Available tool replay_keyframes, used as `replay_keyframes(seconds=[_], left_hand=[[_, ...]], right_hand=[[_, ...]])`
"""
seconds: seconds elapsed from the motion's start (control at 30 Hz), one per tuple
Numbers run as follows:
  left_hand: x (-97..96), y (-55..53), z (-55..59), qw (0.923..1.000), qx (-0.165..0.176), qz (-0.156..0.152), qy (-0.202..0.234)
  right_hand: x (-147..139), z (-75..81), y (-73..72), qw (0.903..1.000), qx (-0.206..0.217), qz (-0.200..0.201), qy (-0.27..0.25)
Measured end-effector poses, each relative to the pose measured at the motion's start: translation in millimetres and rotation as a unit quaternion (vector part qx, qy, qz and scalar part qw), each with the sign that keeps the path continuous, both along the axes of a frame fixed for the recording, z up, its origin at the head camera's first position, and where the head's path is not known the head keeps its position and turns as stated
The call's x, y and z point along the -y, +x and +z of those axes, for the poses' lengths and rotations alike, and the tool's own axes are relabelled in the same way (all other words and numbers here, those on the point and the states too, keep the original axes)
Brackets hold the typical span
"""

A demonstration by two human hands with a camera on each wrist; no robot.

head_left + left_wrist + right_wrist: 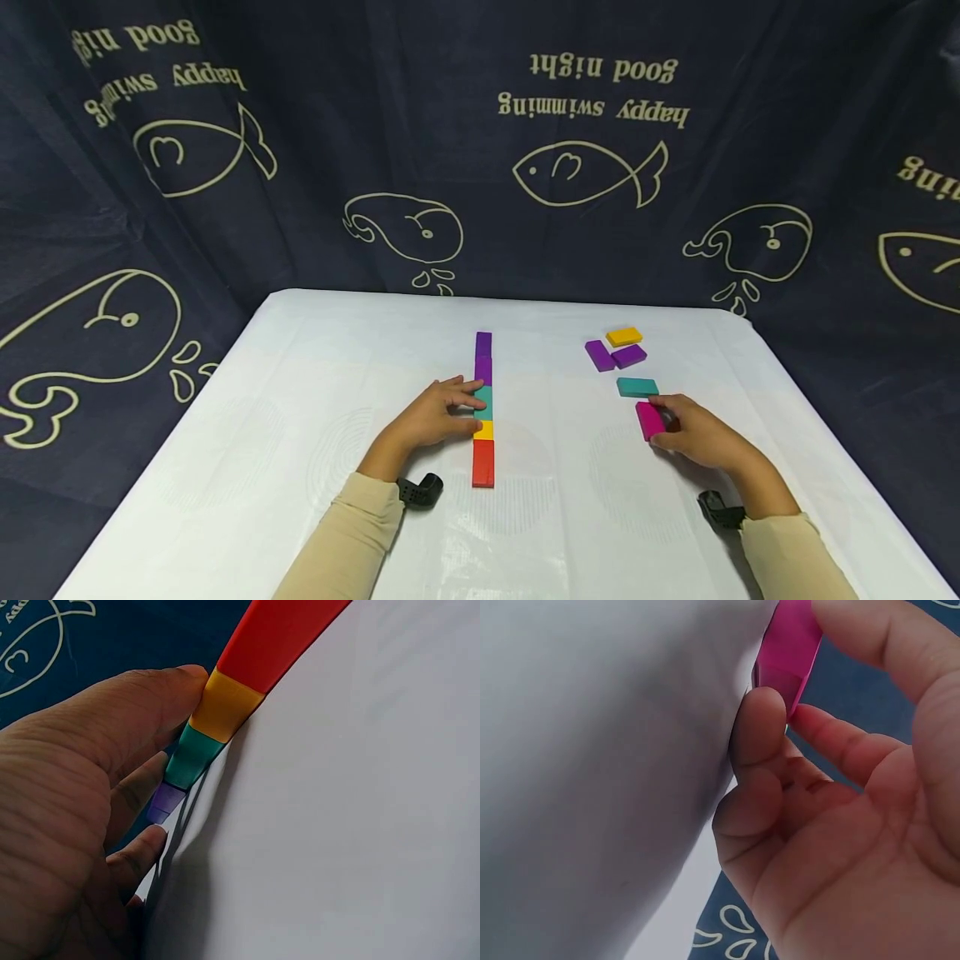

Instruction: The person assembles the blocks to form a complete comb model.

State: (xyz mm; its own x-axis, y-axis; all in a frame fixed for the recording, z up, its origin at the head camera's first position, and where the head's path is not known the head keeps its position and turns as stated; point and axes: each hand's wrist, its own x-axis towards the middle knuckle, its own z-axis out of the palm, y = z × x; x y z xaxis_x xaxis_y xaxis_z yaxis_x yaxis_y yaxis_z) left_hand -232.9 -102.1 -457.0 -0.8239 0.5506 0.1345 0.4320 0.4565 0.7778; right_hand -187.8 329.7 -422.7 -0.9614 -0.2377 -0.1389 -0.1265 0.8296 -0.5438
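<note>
A straight row of flat blocks runs away from me on the table: a red block [483, 463] nearest, then a yellow block [487, 431], a teal block [486, 403] and two purple blocks at the far end, including this purple block [483, 371]. My left hand [435, 414] lies along the row's left side, fingertips touching the teal part and thumb at the yellow block. In the left wrist view the thumb rests against the yellow block's edge. Over on the right, my right hand [697, 431] pinches a pink block [648, 422] between thumb and fingers, low at the tabletop.
Behind the pink block lies a loose teal block [637, 387]. Farther back are two loose purple blocks, one a tilted purple block [599, 356], and a yellow-orange block [624, 337]. A dark printed curtain [480, 250] hangs behind the white table [555, 517].
</note>
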Motion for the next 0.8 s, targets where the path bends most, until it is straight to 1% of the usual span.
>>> replay_keyframes(seconds=[0.1,0.2,0.43,0.67,0.8], left_hand=[[-0.2,0.4,0.3,1.0000,0.003,0.000,0.002],[-0.5,0.8,0.7,1.0000,0.004,0.000,0.005],[-2.2,1.3,0.6,1.0000,-0.001,0.000,0.001],[-6.0,3.9,5.0,0.9986,-0.029,-0.003,-0.043],[-7.9,7.6,9.0,0.9976,-0.038,-0.005,-0.058]], right_hand=[[-0.1,-0.2,-0.1,1.0000,-0.001,-0.001,-0.006],[-1.0,0.8,0.6,0.9999,-0.002,0.006,-0.011],[-3.2,0.7,2.6,0.9997,0.012,-0.001,-0.021],[-3.5,-1.5,2.8,0.9996,0.002,0.003,-0.028],[-2.0,-1.2,2.2,0.9992,-0.004,0.013,-0.038]])
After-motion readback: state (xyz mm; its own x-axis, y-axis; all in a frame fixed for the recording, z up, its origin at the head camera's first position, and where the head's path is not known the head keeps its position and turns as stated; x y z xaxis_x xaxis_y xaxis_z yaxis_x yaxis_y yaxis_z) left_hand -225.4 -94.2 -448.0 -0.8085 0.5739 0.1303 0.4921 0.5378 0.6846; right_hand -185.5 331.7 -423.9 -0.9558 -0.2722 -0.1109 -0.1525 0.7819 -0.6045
